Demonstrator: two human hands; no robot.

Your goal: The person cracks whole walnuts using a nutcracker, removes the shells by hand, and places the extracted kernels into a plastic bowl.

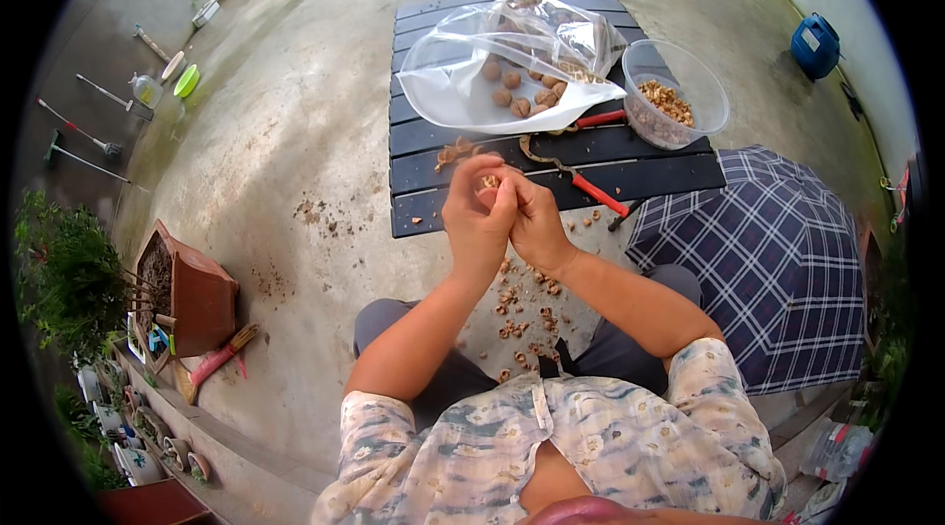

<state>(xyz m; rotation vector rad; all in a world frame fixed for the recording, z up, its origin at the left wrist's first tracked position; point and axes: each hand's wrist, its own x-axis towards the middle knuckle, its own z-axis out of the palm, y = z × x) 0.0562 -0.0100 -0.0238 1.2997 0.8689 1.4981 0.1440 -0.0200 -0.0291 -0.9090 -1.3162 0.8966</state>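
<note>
My left hand [476, 219] and my right hand [543, 222] meet above the near edge of a dark slatted table [421, 137], with a piece of cracked walnut [489, 182] between their fingers. Walnut shell pieces [458, 151] lie on the slats just beyond my hands. To the right rests a nutcracker-like tool with red handles [599, 194], its jaws spread. Behind it, a clear plastic bag [443, 93] holds whole walnuts [520, 107]. A clear round plastic tub [712, 108] at the table's right side contains shelled walnut kernels [667, 103].
Broken shells [513, 329] litter the concrete floor between my knees. An open plaid umbrella [782, 267] stands right of the table. On the left are a potted shrub's planter [203, 296] and a pink-handled brush [214, 366]. A blue plastic barrel [816, 45] sits by the right wall.
</note>
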